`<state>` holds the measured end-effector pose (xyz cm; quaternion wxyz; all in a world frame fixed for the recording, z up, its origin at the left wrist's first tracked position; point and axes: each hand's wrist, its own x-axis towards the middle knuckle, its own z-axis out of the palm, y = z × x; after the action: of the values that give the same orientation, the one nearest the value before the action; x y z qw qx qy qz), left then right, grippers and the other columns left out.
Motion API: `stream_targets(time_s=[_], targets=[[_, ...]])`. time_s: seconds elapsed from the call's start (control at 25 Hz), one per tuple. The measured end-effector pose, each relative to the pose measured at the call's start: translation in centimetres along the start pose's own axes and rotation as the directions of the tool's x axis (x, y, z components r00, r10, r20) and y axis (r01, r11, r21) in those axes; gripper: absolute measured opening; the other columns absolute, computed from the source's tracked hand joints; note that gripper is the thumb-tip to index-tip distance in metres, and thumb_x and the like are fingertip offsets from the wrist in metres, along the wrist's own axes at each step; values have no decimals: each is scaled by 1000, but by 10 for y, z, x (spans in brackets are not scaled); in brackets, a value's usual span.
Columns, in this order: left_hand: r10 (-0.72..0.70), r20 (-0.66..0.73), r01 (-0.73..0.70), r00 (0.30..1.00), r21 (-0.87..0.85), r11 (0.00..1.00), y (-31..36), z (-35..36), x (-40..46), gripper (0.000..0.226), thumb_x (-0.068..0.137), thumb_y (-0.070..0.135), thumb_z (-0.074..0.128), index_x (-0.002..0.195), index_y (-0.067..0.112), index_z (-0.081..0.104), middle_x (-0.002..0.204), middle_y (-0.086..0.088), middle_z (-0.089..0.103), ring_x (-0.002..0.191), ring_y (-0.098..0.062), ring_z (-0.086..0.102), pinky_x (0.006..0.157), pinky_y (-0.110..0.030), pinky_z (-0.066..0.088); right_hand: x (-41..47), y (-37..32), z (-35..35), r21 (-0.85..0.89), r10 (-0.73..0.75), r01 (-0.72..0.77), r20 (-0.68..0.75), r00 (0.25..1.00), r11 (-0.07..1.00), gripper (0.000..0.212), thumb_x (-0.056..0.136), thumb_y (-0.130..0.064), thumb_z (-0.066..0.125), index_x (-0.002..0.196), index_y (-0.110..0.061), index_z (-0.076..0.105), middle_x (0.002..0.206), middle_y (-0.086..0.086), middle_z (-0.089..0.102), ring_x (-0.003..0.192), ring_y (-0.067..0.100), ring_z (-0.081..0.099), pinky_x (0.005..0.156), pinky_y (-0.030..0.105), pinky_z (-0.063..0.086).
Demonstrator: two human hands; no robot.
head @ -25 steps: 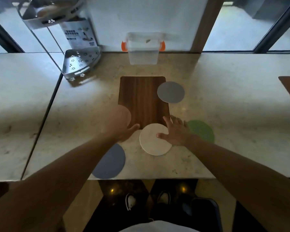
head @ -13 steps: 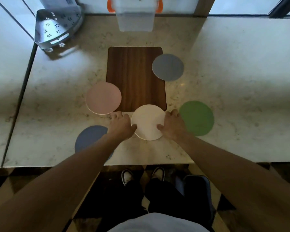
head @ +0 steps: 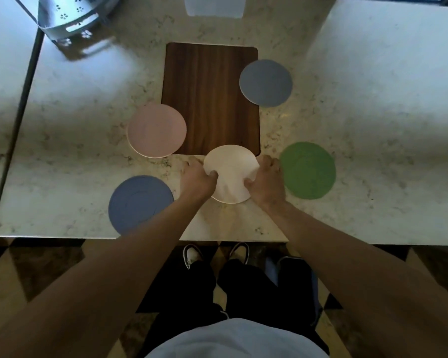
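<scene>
A cream round disc (head: 230,169) lies at the near edge of a dark wooden board (head: 210,99) on the marble counter. My left hand (head: 195,179) grips its left rim with the thumb on top. My right hand (head: 265,180) grips its right rim the same way. The disc's far edge overlaps the board. Around it lie a pink disc (head: 157,130), a blue disc (head: 140,202), a green disc (head: 308,170) and a grey disc (head: 265,82); the grey one partly overlaps the board's right edge.
A perforated metal corner shelf (head: 73,14) stands at the back left. A clear plastic container (head: 214,6) sits behind the board. The counter's near edge (head: 217,240) runs just below my wrists. A dark seam (head: 18,117) divides the counter on the left.
My left hand moved from the pink disc to the cream disc's left rim. Both thumbs have since closed onto the cream disc. The camera tilted down and closer.
</scene>
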<state>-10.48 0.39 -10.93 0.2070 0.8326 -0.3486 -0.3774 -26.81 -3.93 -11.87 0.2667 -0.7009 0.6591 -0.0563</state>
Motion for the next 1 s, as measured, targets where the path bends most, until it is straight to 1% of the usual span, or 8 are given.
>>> stream_targets(time_s=[0.12, 0.24, 0.36, 0.44, 0.6, 0.76, 0.92, 1.0], targets=[[-120, 4, 116, 993, -294, 949, 3, 2, -3, 32, 83, 23, 68, 105, 18, 45, 106, -3, 57, 95, -24, 57, 70, -34, 47, -1, -2, -1, 207, 25, -18, -28, 999, 978, 41, 86, -11, 67, 121, -13, 47, 120, 10, 61, 104, 27, 59, 77, 32, 49], [-224, 78, 236, 971, -396, 888, 3, 0, -9, 34, 83, 18, 69, 113, 14, 56, 106, -4, 61, 93, -24, 59, 71, -36, 49, -3, -5, -3, 341, 83, -82, 14, 996, 937, 34, 90, -7, 59, 122, -18, 51, 116, 6, 67, 99, 24, 64, 71, 29, 50], [-234, 142, 274, 962, -481, 833, -6, -8, -15, 25, 86, 11, 66, 111, 8, 66, 93, -2, 66, 92, -28, 63, 72, -38, 56, -8, -8, -3, 389, 69, -83, 49, 996, 918, 37, 90, -7, 58, 124, -21, 55, 115, 3, 67, 98, 20, 63, 71, 29, 53], [-247, 149, 288, 958, -532, 796, -16, -19, -19, 21, 88, 10, 64, 109, 10, 66, 94, -2, 66, 92, -28, 63, 70, -39, 58, -13, -12, -2, 410, 66, -81, 50, 997, 909, 38, 90, -8, 58, 124, -22, 55, 110, -1, 65, 93, 15, 59, 63, 18, 47], [-236, 73, 238, 969, -531, 813, -48, -40, -27, 7, 88, 15, 65, 94, 17, 67, 97, -2, 69, 87, -23, 65, 70, -40, 60, -28, -32, 5, 410, 6, -29, 56, 998, 912, 30, 90, -14, 61, 119, -23, 58, 97, -10, 59, 84, 7, 56, 49, 5, 40], [-282, -45, 222, 958, -505, 834, -88, -71, -39, 7, 88, 17, 69, 84, 22, 68, 86, 8, 65, 88, -21, 63, 59, -34, 58, -47, -67, 25, 410, -78, 27, 109, 991, 912, 29, 91, -19, 62, 119, -23, 59, 98, -12, 59, 88, 8, 57, 58, 8, 41], [-343, -151, 235, 927, -478, 846, -129, -104, -50, 7, 86, 18, 72, 92, 17, 72, 87, 3, 67, 89, -23, 65, 78, -39, 59, -63, -103, 51, 394, -132, 59, 163, 978, 917, 26, 91, -23, 63, 117, -24, 59, 104, -9, 63, 93, 10, 59, 60, 9, 42], [-381, -188, 242, 905, -508, 826, -148, -121, -54, 7, 83, 18, 73, 90, 17, 72, 86, 3, 69, 86, -24, 67, 68, -35, 59, -69, -120, 64, 389, -169, 83, 194, 966, 918, 27, 91, -24, 63, 117, -25, 59, 106, -7, 65, 94, 10, 60, 62, 10, 43]])
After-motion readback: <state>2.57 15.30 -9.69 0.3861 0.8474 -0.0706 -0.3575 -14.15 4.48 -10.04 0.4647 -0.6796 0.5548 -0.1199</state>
